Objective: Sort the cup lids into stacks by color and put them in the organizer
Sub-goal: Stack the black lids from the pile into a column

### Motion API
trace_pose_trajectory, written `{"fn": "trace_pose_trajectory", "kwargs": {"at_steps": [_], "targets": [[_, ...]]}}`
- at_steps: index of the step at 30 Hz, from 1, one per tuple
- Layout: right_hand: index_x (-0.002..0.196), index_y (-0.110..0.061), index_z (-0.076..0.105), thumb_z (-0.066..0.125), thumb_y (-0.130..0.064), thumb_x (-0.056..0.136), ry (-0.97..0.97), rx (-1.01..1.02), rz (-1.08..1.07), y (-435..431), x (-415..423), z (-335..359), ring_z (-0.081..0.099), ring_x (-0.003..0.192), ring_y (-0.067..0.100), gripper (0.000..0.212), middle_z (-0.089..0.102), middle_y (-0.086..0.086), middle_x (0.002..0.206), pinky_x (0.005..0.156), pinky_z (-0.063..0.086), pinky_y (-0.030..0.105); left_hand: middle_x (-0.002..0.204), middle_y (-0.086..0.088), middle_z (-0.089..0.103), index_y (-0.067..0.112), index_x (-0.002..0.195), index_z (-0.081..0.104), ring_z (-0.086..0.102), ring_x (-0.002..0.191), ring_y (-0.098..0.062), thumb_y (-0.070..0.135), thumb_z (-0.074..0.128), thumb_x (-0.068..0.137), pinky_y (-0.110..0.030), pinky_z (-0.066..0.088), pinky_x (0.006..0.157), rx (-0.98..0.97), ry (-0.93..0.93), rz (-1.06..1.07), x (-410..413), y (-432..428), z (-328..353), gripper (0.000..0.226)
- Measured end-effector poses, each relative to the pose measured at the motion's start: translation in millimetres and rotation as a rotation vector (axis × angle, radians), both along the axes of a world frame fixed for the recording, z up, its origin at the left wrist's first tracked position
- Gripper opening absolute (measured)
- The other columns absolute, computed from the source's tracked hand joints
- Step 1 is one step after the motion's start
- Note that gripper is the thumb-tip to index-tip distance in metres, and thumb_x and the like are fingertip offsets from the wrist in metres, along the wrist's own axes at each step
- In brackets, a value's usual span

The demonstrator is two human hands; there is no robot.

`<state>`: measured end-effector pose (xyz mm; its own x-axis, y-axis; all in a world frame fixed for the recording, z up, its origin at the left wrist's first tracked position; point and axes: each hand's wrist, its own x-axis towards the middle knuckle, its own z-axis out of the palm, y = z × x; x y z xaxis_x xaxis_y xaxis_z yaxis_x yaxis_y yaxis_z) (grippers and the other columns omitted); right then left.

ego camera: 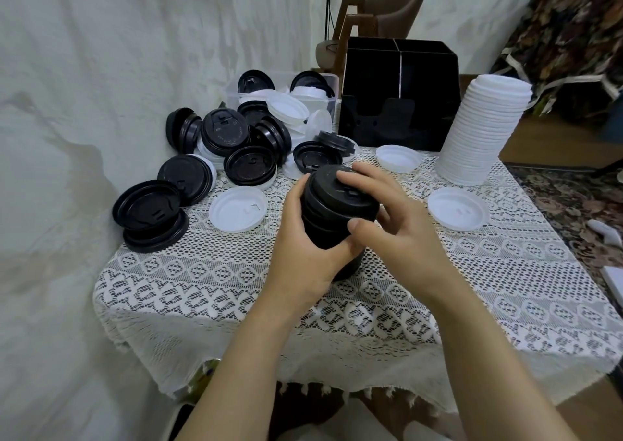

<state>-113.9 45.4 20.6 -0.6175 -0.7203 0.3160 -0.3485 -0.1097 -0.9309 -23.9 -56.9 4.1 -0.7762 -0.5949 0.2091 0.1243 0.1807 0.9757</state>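
Black lids [332,218] in a stack are gripped round the side by the left hand [303,248] and clasped on top by the right hand [387,225], in front of the black organizer [397,103]. Light, slick and seemingly loosely nested, they are best held at both ends.

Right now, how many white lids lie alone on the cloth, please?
3 lids: one left of the black stack, one before the organizer, one near the white stack. More whites sit in the pile.

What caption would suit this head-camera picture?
Left hand and right hand grip a black lid stack; a tall white stack stands nearby.
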Motion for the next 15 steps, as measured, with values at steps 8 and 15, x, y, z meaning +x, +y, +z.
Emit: {"fn": "trace_pose_trajectory", "kwargs": {"at_steps": [8,15], "targets": [[0.115,-0.041,0.066,0.066,-0.040,0.074,-0.019,0.027,0.013,0.4,-0.4,0.1,0.041,0.134,0.003,0.041,0.044,-0.021,0.142,0.113,0.036,0.042,0.126,0.014,0.059,0.028,0.142,0.035,0.058,0.114,0.000,0.014,0.082,0.074,-0.026,0.049,0.097,0.027,0.003,-0.015,0.3,-0.3,-1.4,0.084],[0.114,-0.036,0.066,0.069,-0.031,0.076,0.029,0.047,-0.025,0.7,0.4,2.2,0.045,0.131,0.003,0.039,0.050,-0.014,0.139,0.112,0.038,0.038,0.129,0.013,0.057,0.033,0.143,0.033,0.057,0.117,-0.004,0.019,0.085,0.070,-0.037,0.048,0.102,0.001,-0.038,-0.046,1.8,-6.1,-5.5,0.091]]}}
